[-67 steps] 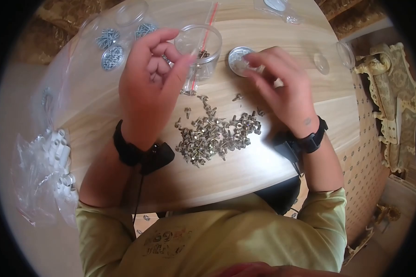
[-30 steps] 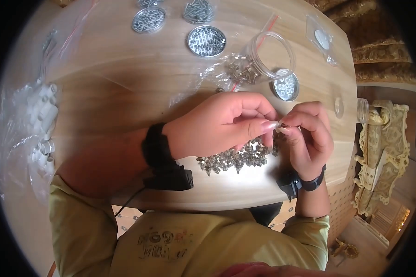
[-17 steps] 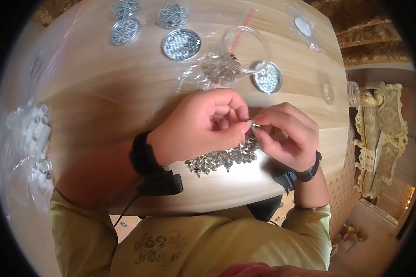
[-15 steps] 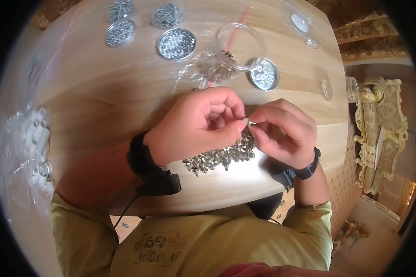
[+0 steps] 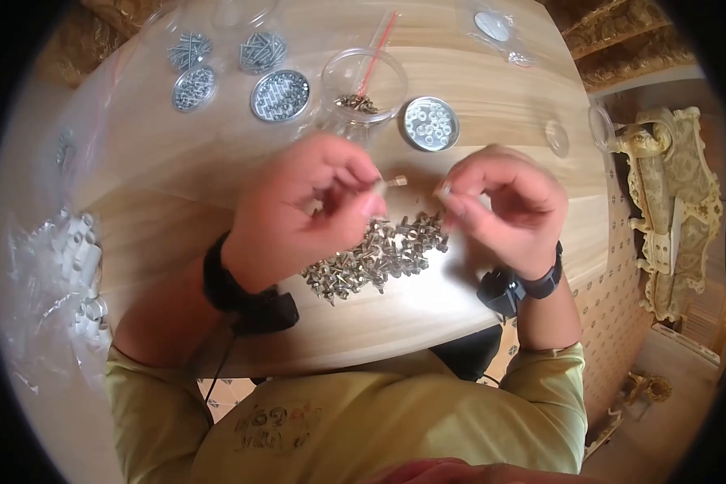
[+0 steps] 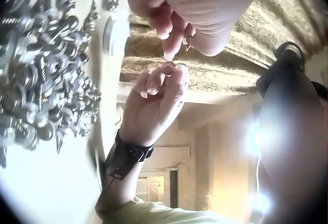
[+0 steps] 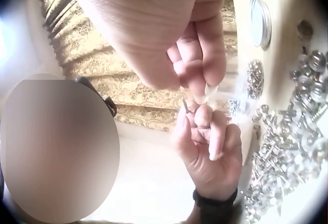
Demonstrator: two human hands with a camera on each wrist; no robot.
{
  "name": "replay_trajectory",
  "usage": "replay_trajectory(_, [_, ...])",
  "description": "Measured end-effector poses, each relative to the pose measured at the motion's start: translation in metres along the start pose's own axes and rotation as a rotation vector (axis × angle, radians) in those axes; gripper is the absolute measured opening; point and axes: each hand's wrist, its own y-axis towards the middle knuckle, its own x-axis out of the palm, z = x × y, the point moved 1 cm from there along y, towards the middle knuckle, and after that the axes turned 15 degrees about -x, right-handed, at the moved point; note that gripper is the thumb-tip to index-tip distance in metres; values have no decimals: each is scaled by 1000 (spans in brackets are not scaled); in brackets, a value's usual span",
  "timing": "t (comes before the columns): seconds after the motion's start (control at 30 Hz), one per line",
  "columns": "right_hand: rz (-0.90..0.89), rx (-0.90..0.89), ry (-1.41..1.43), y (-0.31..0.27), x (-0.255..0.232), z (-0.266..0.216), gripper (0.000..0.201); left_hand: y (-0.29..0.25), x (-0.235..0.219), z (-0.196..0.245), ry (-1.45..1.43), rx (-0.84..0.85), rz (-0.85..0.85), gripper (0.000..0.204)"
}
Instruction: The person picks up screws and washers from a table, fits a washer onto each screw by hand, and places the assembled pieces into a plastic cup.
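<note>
My left hand [image 5: 302, 214] is raised over the near left part of the screw pile and pinches a small screw [image 5: 395, 181] between thumb and fingertips, its end pointing right. My right hand [image 5: 508, 210] hovers to its right, a small gap apart, thumb and index finger drawn together and the other fingers curled. Motion blurs its fingertips, and I cannot tell if something small sits between them. A pile of metal screws [image 5: 387, 254] with flanged heads lies on the table under the hands. Beyond them stand a clear round jar [image 5: 331, 81] with screws inside and a round tin lid [image 5: 431, 123] holding small white rings.
Two lids of small metal parts, one nearer the middle [image 5: 280, 95] and one further left [image 5: 194, 87], lie near heaps of long screws [image 5: 263, 52]. A plastic bag of white tube pieces [image 5: 81, 258] lies at the left edge. A clear disc [image 5: 557, 139] is at the right.
My hands came together over the pile, fingertips meeting at a small screw, and have now separated. The left hand has moved left with the screw. The head view has shifted.
</note>
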Motion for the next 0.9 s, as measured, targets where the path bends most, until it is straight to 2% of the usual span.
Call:
replay_trajectory(0.03, [29, -36, -49, 1, -3, 3, 16, 2, -2, 3, 39, 111, 85, 20])
replay_trajectory(0.07, [36, -40, -43, 2, -5, 7, 16, 6, -1, 8, 49, 108, 84, 20])
replay_trajectory(0.13, [110, -51, -277, 5, -8, 14, 14, 13, -3, 26, -51, 258, 327, 19])
replay_trajectory(0.17, [76, 25, -392, 6, -10, 18, 14, 14, -8, 35, -16, 215, 355, 22])
replay_trajectory(0.2, [88, 18, -380, 8, -10, 21, 14, 20, -10, 38, 2, 214, 353, 22])
replay_trajectory(0.27, [-27, 71, -564, 13, -9, 26, 15, 35, -13, 42, 49, 151, 418, 24])
replay_trajectory(0.33, [-55, 76, -540, 12, -6, 32, 20, 39, -16, 38, 41, 134, 407, 27])
replay_trajectory(0.4, [-264, -214, -522, 11, 0, 36, 21, 38, -15, 29, 21, 116, 399, 31])
replay_trajectory(0.47, [-302, -203, -451, 7, 17, 32, 20, 34, -13, 21, 153, 333, 525, 37])
replay_trajectory(0.5, [-340, 53, -319, 6, 24, 31, 21, 34, -14, 18, 147, 326, 531, 37])
replay_trajectory(0.53, [-373, 309, -186, 6, 31, 28, 22, 34, -14, 17, 178, 444, 509, 40])
replay_trajectory(0.57, [-496, 467, -238, 17, 34, 15, 22, 33, -14, 16, 210, 566, 487, 42])
replay_trajectory(0.6, [-504, 469, -238, 14, 35, 22, 22, 32, -15, 14, 206, 564, 494, 42])
replay_trajectory(0.67, [-454, -57, -486, 8, 34, 36, 15, 30, -15, 11, 238, 605, 461, 42])
replay_trajectory(0.8, [-461, -101, -481, 8, 29, 38, 18, 25, -11, 2, 253, 646, 449, 42])
replay_trajectory(0.9, [-393, -111, -482, 9, 30, 34, 19, 23, -9, -2, 309, 673, 347, 40])
